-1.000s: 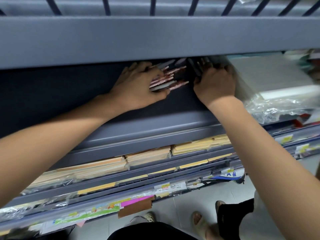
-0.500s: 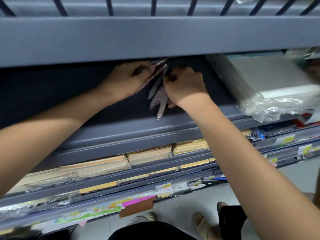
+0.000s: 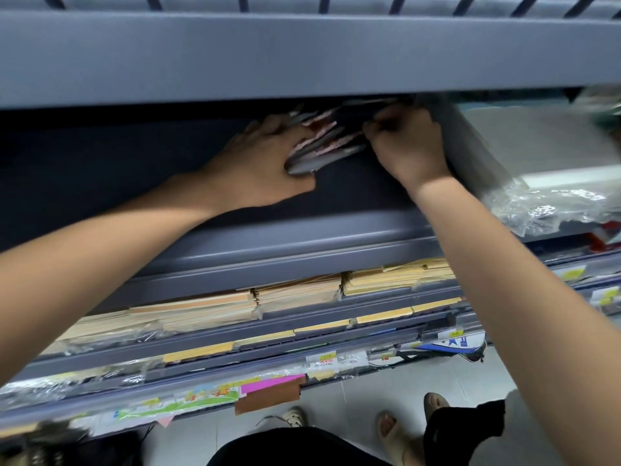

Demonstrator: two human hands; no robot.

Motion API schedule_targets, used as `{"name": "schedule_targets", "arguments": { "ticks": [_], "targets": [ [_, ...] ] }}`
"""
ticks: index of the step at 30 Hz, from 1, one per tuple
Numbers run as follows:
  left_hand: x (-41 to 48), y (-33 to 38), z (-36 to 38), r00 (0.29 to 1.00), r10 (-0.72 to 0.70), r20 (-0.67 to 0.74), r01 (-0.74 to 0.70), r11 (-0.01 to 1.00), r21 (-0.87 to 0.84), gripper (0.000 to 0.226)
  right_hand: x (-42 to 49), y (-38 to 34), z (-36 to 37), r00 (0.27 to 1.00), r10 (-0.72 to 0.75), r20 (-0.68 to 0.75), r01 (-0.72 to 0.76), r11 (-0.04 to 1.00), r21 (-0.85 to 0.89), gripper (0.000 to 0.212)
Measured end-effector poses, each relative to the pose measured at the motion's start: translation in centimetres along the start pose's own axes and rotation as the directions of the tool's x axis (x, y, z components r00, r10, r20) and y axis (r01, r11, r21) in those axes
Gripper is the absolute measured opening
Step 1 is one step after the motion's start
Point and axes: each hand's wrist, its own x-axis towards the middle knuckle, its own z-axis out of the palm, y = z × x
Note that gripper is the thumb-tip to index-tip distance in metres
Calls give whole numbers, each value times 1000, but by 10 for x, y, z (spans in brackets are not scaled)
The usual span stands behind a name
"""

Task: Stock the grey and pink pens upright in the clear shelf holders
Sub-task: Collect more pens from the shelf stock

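Rightward goes our right hand, off the pens toward the upper right, curled up; whether it pinches a pen we cannot tell. Our left hand grips the pens at upper centre, so stocking likely continues.

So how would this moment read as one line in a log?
left hand: grips bundle of grey and pink pens | right hand: fingers curled at pen tips under upper shelf, hold unclear | holders: hidden
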Motion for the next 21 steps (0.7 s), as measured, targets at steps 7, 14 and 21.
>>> {"name": "schedule_targets", "arguments": {
  "ticks": [7,14,21],
  "targets": [
    [-1,-39,-8,978,195,-75,-202,975,-91,60,21,-7,25,997,-59,50,59,998,6,37],
    [0,-40,-4,990,133,-47,-138,985,-106,97,18,-41,49,999,-2,50,-9,974,228,37],
    [6,-35,-4,994,72,-88,-77,995,-59,95,30,-36,45,999,45,31,-50,985,165,39]
  ]
}}
